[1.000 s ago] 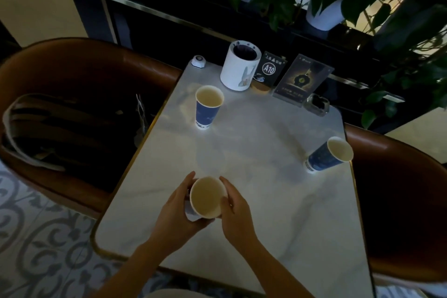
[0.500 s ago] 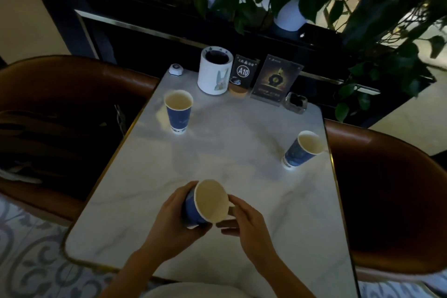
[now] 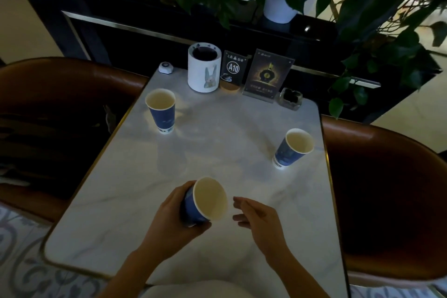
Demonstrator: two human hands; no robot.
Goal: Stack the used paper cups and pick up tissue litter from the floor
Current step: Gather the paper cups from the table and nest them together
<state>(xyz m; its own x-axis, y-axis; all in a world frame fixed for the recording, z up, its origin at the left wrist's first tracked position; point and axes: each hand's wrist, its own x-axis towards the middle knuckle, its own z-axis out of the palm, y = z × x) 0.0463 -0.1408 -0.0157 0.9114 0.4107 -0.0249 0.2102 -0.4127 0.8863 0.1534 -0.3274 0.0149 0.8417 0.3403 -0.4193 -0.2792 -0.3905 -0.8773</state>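
Cup-stacking step in hand, barely begun; the left hand [image 3: 174, 215] is wrapped round one blue paper cup [image 3: 205, 201], tilted with its mouth toward the right, lifted over the near part of the bench [image 3: 217, 143]; the right hand [image 3: 256, 215] hangs just beside the rim, fingers loosely spread, holding nothing. Count — three cups: one held, one upright at far left [image 3: 161, 110], one at the right edge [image 3: 294, 147]; neither is nested. Next move, in my judgement: carry the held cup to a standing one and seat it squarely. Tissue litter — none visible on the floor [image 3: 21, 261] shown.
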